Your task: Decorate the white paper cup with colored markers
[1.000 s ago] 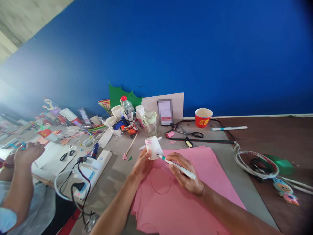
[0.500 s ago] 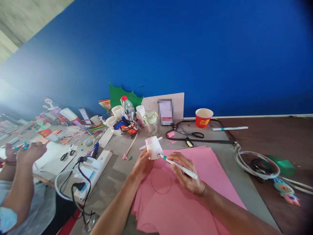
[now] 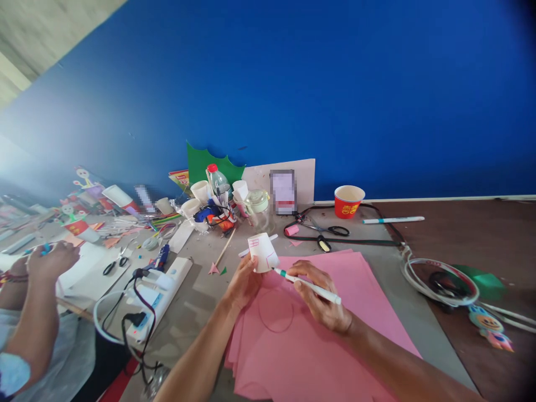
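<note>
A small white paper cup (image 3: 263, 251), tilted and marked with pink pen lines, is held in my left hand (image 3: 245, 282) by its lower left side. My right hand (image 3: 320, 293) grips a white marker (image 3: 312, 286) with a green band. The marker's tip is at the cup's lower right edge, by a drawn line; whether it touches cannot be made out. Both hands are over a stack of pink paper sheets (image 3: 326, 357), the top one bearing a drawn circle.
A power strip (image 3: 161, 298) with black cables lies left, near a co-worker's hands (image 3: 52, 259). Behind stand a glass jar (image 3: 257, 211), a phone (image 3: 283, 192) and a red paper bowl (image 3: 349, 202). Black-handled scissors (image 3: 337, 230) and another marker (image 3: 393, 220) lie right.
The marker's tip has moved slightly down and right along the cup, leaving a longer pink line. My left hand and the cup have barely moved.
</note>
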{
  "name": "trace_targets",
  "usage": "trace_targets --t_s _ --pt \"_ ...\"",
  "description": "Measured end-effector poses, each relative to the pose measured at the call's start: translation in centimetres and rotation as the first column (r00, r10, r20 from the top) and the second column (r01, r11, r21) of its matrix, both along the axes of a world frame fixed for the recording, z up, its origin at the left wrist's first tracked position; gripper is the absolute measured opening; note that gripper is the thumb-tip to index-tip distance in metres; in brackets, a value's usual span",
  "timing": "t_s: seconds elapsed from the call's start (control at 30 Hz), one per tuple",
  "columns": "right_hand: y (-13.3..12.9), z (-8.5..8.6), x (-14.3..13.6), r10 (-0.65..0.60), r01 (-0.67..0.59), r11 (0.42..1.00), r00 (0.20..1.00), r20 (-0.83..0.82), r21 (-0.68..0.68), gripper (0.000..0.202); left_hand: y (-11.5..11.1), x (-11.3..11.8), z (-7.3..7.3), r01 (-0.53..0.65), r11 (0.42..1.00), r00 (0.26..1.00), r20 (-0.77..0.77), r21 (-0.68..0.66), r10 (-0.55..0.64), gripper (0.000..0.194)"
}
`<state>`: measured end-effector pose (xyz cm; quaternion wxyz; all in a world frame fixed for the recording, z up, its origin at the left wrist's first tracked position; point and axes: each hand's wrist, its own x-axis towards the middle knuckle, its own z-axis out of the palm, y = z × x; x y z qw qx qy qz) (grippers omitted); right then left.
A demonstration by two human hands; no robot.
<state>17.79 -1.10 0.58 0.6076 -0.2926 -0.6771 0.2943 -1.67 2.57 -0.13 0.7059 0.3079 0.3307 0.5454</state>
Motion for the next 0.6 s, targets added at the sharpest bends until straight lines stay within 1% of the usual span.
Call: trace_targets --t_s 0.07,0.13,0.2,0.27,0.37,0.47,0.53,0.6 --pt "0.0 -0.1 0.1 -0.019 0.019 0.999 1.000 -0.008 -0.027 0.019 0.0 0.0 0.0 -0.004 1.000 1.000 -0.003 0.001 0.004 0.050" --pt "0.2 -0.4 0.0 -0.078 0.076 0.994 0.997 -0.022 -0.074 0.020 0.0 -0.1 0.1 -0.002 1.000 1.000 -0.005 -0.001 0.002 0.053" --pt "0.5 -0.8 -0.1 -0.153 0.148 0.983 0.988 -0.037 -0.108 0.019 -0.1 -0.1 0.2 0.005 1.000 1.000 -0.008 -0.008 -0.005 0.053" --pt "0.7 -1.2 -0.2 -0.201 0.196 0.974 0.979 -0.037 -0.114 0.021 -0.1 -0.1 0.2 0.019 1.000 1.000 -0.011 -0.017 -0.019 0.048" --pt "0.9 -1.7 -0.5 -0.244 0.241 0.967 0.970 -0.027 -0.081 0.023 -0.2 -0.1 0.2 0.032 0.999 0.999 -0.004 -0.016 -0.032 0.043" --pt "0.7 -2.0 -0.7 -0.250 0.250 0.966 0.968 0.003 -0.064 0.028 -0.3 -0.1 0.2 0.046 0.999 0.999 -0.003 -0.012 -0.046 0.042" --pt "0.6 -2.1 -0.7 -0.223 0.227 0.970 0.973 0.054 -0.088 0.032 -0.3 -0.1 0.3 0.054 0.999 0.998 -0.010 -0.007 -0.054 0.042" --pt "0.6 -1.9 -0.6 -0.213 0.220 0.974 0.970 0.119 -0.054 0.035 -0.4 -0.1 0.4 0.054 0.999 0.999 -0.011 -0.002 -0.054 0.041"
